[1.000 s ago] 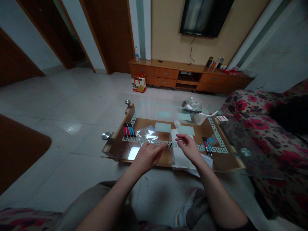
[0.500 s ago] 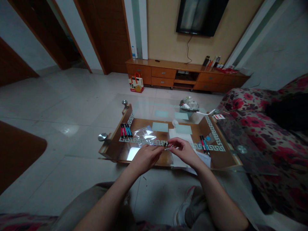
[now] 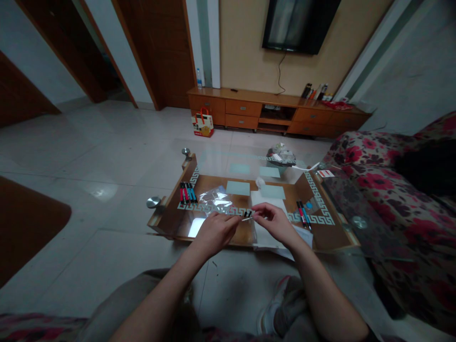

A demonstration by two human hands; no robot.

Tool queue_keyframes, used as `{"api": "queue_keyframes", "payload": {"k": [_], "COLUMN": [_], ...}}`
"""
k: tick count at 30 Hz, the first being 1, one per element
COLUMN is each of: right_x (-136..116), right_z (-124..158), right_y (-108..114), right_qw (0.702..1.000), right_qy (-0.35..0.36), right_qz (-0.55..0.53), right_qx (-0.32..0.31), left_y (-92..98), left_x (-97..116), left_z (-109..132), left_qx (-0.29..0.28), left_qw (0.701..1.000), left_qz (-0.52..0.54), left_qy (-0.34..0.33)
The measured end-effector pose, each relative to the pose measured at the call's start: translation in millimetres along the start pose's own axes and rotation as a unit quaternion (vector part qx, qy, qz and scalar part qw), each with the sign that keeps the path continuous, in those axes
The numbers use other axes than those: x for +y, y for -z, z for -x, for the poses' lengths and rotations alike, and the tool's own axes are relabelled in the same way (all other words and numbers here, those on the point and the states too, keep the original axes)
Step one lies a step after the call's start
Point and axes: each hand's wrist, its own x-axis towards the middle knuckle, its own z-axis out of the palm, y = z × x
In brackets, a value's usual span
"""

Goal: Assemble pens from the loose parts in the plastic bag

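Above the near edge of the glass coffee table (image 3: 199, 235), my left hand (image 3: 218, 232) and my right hand (image 3: 273, 222) meet with fingertips pinched. Between them is a thin pale rod (image 3: 246, 219), resembling a pen refill, with small black pieces (image 3: 248, 214) beside it. The pieces are too small to name surely, and my fingers partly cover them. Below my right hand lies a white sheet of paper (image 3: 265, 236). Several red and blue pens (image 3: 188, 193) with black ends lie in a row on the left; a few more pens (image 3: 303, 214) lie at the right.
A clear plastic bag (image 3: 215, 197) lies left of centre on the table. Past the far edge stands a bin (image 3: 281, 156) with a bag in it. A floral sofa (image 3: 374, 175) borders the right side. A low wooden cabinet (image 3: 242, 108) runs along the wall.
My right fingertips have shifted slightly right, and more of the thin pale rod shows between my hands. The pens and paper stay where they were.
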Motion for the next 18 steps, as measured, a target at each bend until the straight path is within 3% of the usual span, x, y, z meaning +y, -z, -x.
{"api": "queue_keyframes", "payload": {"k": [4, 7, 11, 18], "right_x": [13.2, 31.3, 49.5, 54.8], "right_z": [-5.6, -8.4, -8.2, -7.5], "right_y": [7.2, 5.2, -8.4, -26.8], "right_qw": [0.997, 0.994, 0.985, 0.969], "right_qy": [-0.007, -0.032, -0.065, -0.092], "right_qz": [0.016, 0.053, 0.145, 0.223], "right_qx": [0.072, 0.089, 0.069, 0.046], "left_y": [0.0, 2.7, 5.8, 5.3], "left_x": [-1.8, -1.4, -0.6, -2.0], "left_z": [1.2, 0.6, -0.3, 0.8], "left_qx": [0.018, 0.028, 0.027, 0.019], "left_qw": [0.998, 0.995, 0.993, 0.993], "left_qz": [-0.030, -0.037, -0.025, -0.013], "left_qy": [0.056, 0.088, 0.110, 0.113]}}
